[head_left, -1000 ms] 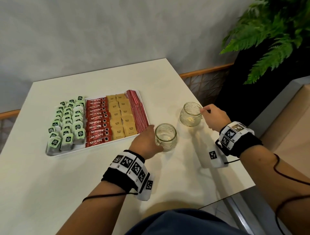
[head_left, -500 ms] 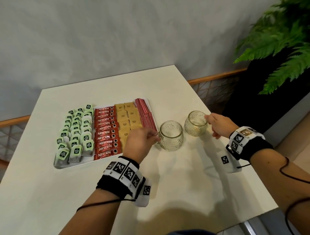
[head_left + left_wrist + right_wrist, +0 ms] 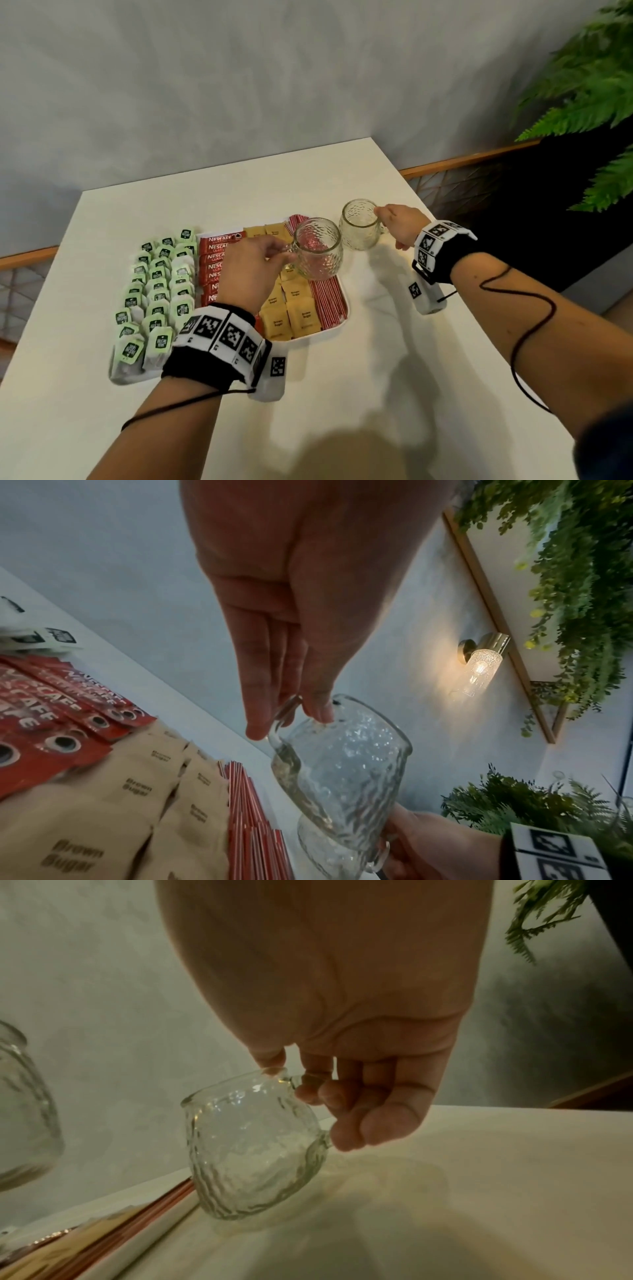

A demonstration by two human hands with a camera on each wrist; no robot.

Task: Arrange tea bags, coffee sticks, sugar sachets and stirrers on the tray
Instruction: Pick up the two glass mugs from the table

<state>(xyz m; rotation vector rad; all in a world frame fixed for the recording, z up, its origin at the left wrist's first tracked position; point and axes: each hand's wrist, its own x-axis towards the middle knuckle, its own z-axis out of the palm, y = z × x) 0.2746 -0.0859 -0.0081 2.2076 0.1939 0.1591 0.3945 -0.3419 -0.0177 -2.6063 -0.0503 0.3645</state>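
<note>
A white tray [image 3: 345, 310] holds rows of green tea bags [image 3: 157, 294], red coffee sticks [image 3: 215, 255], brown sugar sachets [image 3: 294, 313] and red stirrers [image 3: 329, 301]. My left hand [image 3: 253, 267] pinches the handle of a textured glass mug [image 3: 317, 248], held above the tray's stirrer side. The same mug [image 3: 342, 772] fills the left wrist view. My right hand [image 3: 399, 224] holds a second glass mug [image 3: 359, 224] by its handle, off the table just right of the tray. In the right wrist view this mug [image 3: 250, 1148] hangs tilted over the tabletop.
The white table [image 3: 342, 394] has its right edge close to my right forearm. A grey wall [image 3: 239, 85] stands behind. Fern fronds [image 3: 589, 96] hang at the upper right, and a wooden rail [image 3: 462, 161] runs behind the table.
Both hands have lifted their glass mugs off the table and carried them up and towards the tray. The left mug now hangs over the stirrers.
</note>
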